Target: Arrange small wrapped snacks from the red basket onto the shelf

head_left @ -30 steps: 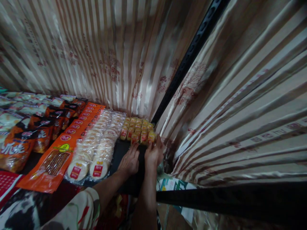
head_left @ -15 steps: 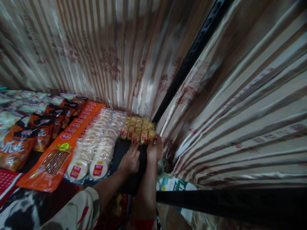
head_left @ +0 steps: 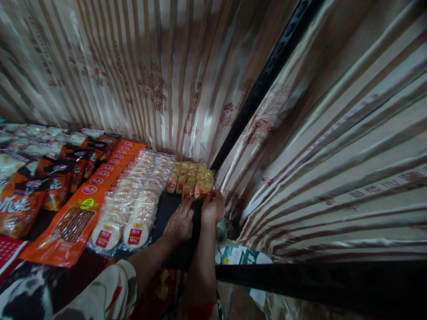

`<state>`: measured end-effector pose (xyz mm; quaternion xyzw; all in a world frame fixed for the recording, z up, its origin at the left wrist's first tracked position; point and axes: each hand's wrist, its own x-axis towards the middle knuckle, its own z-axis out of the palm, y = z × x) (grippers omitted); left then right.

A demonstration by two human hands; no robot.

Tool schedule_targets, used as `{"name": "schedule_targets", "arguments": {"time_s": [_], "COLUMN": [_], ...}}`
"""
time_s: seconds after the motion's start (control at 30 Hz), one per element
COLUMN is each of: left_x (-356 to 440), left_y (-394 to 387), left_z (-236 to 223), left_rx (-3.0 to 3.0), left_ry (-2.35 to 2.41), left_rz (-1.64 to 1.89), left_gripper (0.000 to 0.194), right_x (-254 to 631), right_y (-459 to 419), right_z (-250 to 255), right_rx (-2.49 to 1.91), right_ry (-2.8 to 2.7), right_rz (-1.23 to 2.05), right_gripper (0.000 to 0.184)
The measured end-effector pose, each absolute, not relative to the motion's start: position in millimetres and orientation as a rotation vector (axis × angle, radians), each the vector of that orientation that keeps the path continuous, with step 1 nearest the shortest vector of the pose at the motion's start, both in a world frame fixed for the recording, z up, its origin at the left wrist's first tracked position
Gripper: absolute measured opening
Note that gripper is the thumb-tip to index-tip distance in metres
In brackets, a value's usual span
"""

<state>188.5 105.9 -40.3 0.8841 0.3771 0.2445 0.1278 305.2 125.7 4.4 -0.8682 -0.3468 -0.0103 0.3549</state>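
Note:
Small yellow snack packs [head_left: 191,174] with red labels stand in close rows at the right end of a dark shelf. My left hand [head_left: 180,222] reaches to the front row, its fingers closed at the lower edge of one pack. Beside it, my right hand [head_left: 214,206] is closed around the front right corner pack, which its fingers partly cover. Left of the yellow packs lie two rows of white round rice crackers [head_left: 136,231] in clear wrappers. A row of orange snack packets [head_left: 71,222] overlaps next to these.
Orange and black snack bags [head_left: 22,204] and pale bags fill the far left. A striped, shiny curtain [head_left: 160,80] hangs behind the shelf. A black upright post [head_left: 253,102] rises at the back right corner, and a black bar [head_left: 300,282] crosses the lower right.
My right hand has shifted slightly left and up against the corner pack. My left hand stays at nearly the same spot; the view has moved slightly.

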Motion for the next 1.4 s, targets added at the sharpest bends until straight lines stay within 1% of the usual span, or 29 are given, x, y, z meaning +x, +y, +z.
{"name": "schedule_targets", "arguments": {"time_s": [0.3,0.5,0.73,0.87,0.97,1.1,1.3,1.4], "left_x": [189,191,192,192,190,189,190,189], "left_y": [107,109,110,112,113,112,108,108], "left_z": [-48,-56,-57,-62,-64,-61,-50,-47], "left_rx": [2.575,2.577,2.593,2.600,2.558,2.549,2.635,2.656], "left_ry": [1.107,1.082,1.108,1.129,1.126,1.110,1.105,1.101], "left_rz": [0.742,0.801,0.743,0.721,0.689,0.734,0.753,0.743], "left_gripper": [0.034,0.050,0.056,0.052,0.049,0.046,0.040,0.039], "right_x": [293,285,276,263,257,263,278,279], "right_y": [116,112,100,89,81,78,82,84], "right_z": [-15,-16,-14,-20,-26,-31,-35,-37], "right_rx": [-2.082,-2.052,-1.966,-1.928,-1.994,-2.056,-2.011,-2.006], "right_ry": [-1.027,-1.152,-1.288,-1.348,-1.261,-1.172,-1.184,-1.200], "right_rz": [-0.075,-0.165,-0.200,-0.200,-0.182,-0.159,-0.126,-0.102], "right_gripper": [0.041,0.040,0.038,0.040,0.041,0.043,0.037,0.038]}}
